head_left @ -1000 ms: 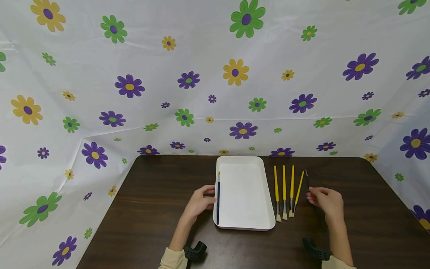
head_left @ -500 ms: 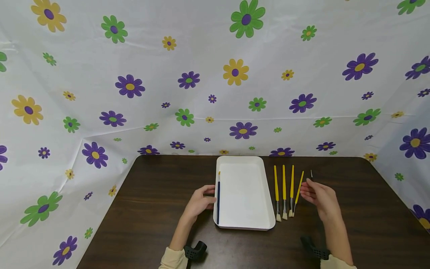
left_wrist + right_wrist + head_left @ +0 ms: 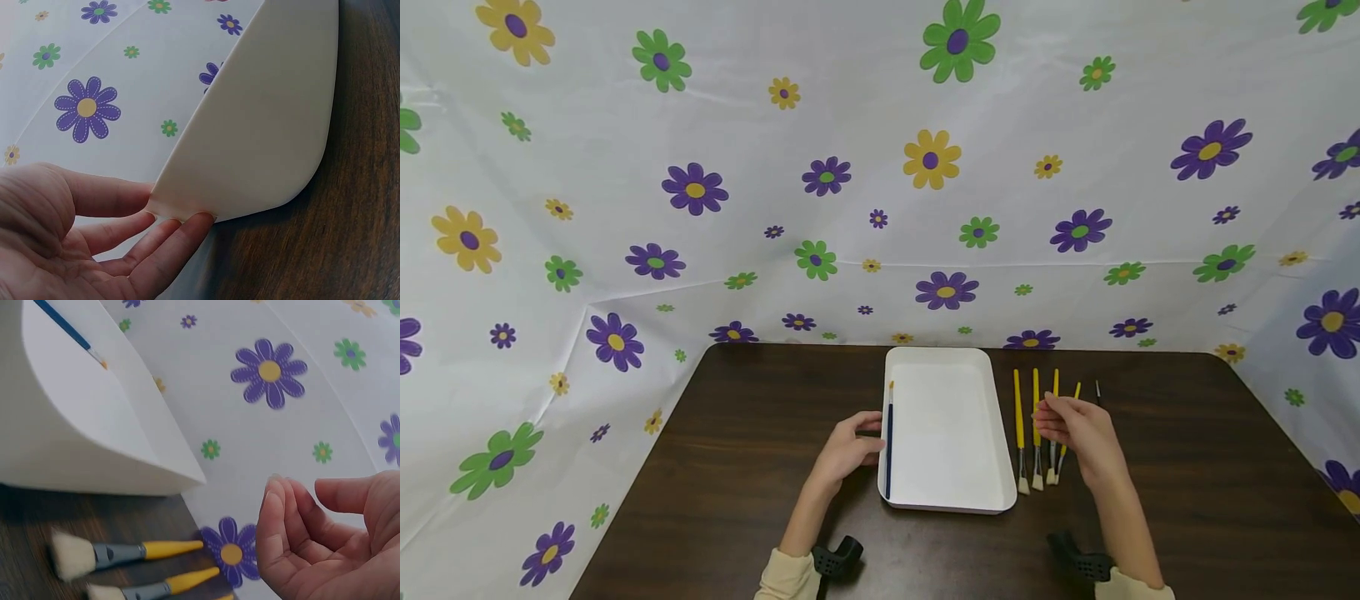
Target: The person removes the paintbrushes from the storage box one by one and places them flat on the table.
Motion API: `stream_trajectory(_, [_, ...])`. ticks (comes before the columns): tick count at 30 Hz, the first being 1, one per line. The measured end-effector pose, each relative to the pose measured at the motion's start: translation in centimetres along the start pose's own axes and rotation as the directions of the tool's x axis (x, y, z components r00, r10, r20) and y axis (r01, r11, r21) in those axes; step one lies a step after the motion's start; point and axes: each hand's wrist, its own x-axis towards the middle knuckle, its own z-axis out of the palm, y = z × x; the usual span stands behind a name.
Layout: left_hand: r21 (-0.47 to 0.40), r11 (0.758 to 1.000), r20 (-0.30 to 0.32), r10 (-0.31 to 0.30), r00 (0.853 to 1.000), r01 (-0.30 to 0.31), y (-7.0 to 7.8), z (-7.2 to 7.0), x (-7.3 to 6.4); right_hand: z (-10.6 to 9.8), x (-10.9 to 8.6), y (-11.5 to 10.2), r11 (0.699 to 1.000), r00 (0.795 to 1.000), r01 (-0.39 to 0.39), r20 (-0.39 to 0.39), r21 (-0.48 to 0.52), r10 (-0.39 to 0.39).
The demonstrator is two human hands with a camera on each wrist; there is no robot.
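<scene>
At the left side of a white tray, my left hand holds the wall, thumb on the rim and fingertips low along the outside. Inside that tray a thin dark-blue paintbrush lies along the left wall, its orange tip away from me. My right hand hovers over the yellow brushes, fingers loosely bent, thumb apart from them and nothing between. Several yellow-handled paintbrushes with cream bristles toward me lie in a row right of the tray. A thin black paintbrush lies farther right, partly hidden by the hand.
The dark wooden table reaches back to a white flower-print cloth that hangs behind it and along both sides. Each wrist bears a black camera mount.
My right hand has let go of the black paintbrush, leaving it on the table, and has moved left over the yellow brushes. The left hand stays at the tray.
</scene>
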Motion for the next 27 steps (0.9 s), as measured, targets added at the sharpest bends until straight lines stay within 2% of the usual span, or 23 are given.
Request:
stream_trajectory(6, [-0.019,1.0,0.009,-0.005,1.0,0.005,0.0,0.0,0.0,1.1,-0.1,-0.4,0.998,1.0,0.017,0.025,-0.06,-0.016])
stream_trajectory(13, [-0.025,1.0,0.008,-0.009,1.0,0.009,-0.1,-0.1,0.0,2.3,-0.3,-0.4,0.997,0.999,0.024,0.035,-0.07,-0.021])
stream_trajectory(27, [-0.024,1.0,0.003,-0.015,1.0,0.015,0.0,-0.1,0.0,7.4,-0.5,0.4,0.994,0.997,0.045,0.067,-0.097,-0.039])
